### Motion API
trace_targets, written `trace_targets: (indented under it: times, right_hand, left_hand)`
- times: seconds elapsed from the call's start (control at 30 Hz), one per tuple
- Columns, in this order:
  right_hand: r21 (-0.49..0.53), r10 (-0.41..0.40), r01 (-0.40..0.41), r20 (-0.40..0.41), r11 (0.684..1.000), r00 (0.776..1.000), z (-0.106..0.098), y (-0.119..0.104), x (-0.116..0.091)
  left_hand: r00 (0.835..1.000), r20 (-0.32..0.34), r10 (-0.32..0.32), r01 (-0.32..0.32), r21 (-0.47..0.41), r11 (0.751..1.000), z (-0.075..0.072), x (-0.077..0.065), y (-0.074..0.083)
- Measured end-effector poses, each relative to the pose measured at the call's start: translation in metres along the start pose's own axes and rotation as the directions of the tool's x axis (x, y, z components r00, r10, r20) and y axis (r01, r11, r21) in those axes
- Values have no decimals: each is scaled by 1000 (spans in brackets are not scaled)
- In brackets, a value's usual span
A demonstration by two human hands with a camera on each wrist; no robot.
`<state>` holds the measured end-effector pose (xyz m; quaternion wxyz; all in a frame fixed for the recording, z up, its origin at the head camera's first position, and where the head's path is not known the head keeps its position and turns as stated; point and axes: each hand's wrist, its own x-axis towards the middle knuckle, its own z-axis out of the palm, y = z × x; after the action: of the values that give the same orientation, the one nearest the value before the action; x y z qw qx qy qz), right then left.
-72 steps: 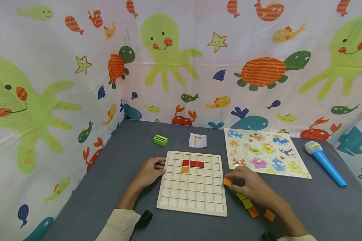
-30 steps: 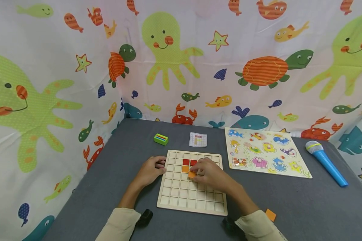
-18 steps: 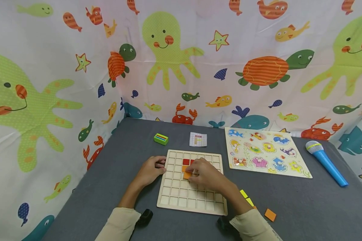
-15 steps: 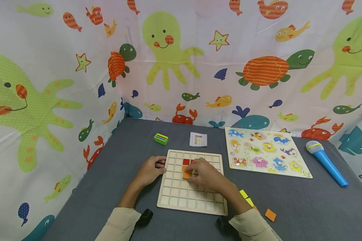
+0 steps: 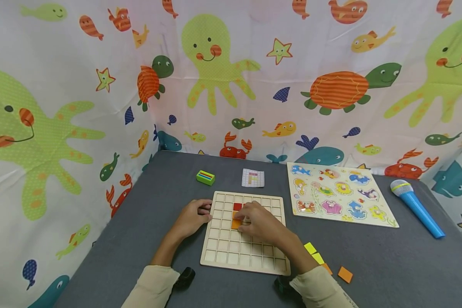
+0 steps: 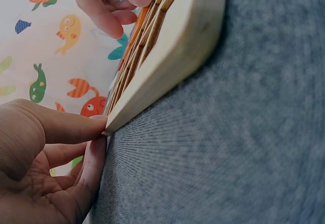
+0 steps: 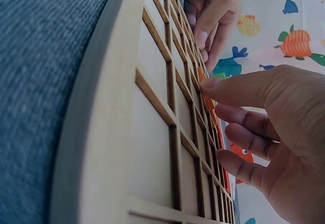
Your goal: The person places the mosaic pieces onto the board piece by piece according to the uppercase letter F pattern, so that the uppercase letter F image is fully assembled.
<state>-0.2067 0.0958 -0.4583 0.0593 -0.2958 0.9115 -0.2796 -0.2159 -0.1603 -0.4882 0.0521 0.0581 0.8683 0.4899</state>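
A wooden grid board [image 5: 246, 259] lies flat on the grey table. My left hand [image 5: 191, 219] holds its left edge, thumb and fingertips meeting at the rim in the left wrist view. Over the upper middle of the board, my right hand [image 5: 263, 223] holds an orange tile [image 5: 235, 224] by thumb and fingers. That tile lies in or on a square just below another orange tile [image 5: 235, 214]. Above them shows a red tile [image 5: 237, 206]; the fingers hide the squares to its right. In the right wrist view the thumb tip touches the orange tile [image 7: 201, 74].
Yellow tiles [image 5: 317, 258] and orange tiles [image 5: 345, 274] lie right of the board. Behind it are a green box [image 5: 205, 178] with coloured stripes and a small pattern card [image 5: 253, 178]. A sea-animal puzzle [image 5: 340, 194] and a blue toy microphone [image 5: 417, 209] stand further right.
My right hand has carried the orange tile from beside the board to below the first orange tile, lately shifting slightly left and down onto the square. The left hand stays at the board's edge.
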Motion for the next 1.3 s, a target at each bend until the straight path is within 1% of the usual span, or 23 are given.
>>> trace_targets:
  times: [0.17,0.4,0.67,0.73,0.9,1.13,1.3]
  right_hand:
    - [14,27,-27,5,1000,1000,0,-1,0]
    - [61,13,-13,-2,998,1000,-2,2,-3]
    - [105,18,-19,11,994,1000,-8,5,-13]
    - [109,21,-22,13,994,1000,-10,6,-18]
    - [78,14,-14,-1,997,1000,-16,11,-33]
    - [91,-2,4,-27,996,1000,-29,19,-59]
    - [57,70,-68,-32,996,997,-40,25,-81]
  left_hand:
    - [1000,0,-1,1,2,1000,0,0,0]
    - [1000,-1,1,-1,6,1000,0,0,0]
    - [1000,-3,-1,1,4,1000,0,0,1]
    - [1000,-3,-1,1,4,1000,0,0,2]
    - [1000,-5,2,-2,5,1000,1,1,0]
    - [1000,-14,-2,2,6,1000,1,0,-1]
    - [1000,-8,-9,9,11,1000,2,1,1]
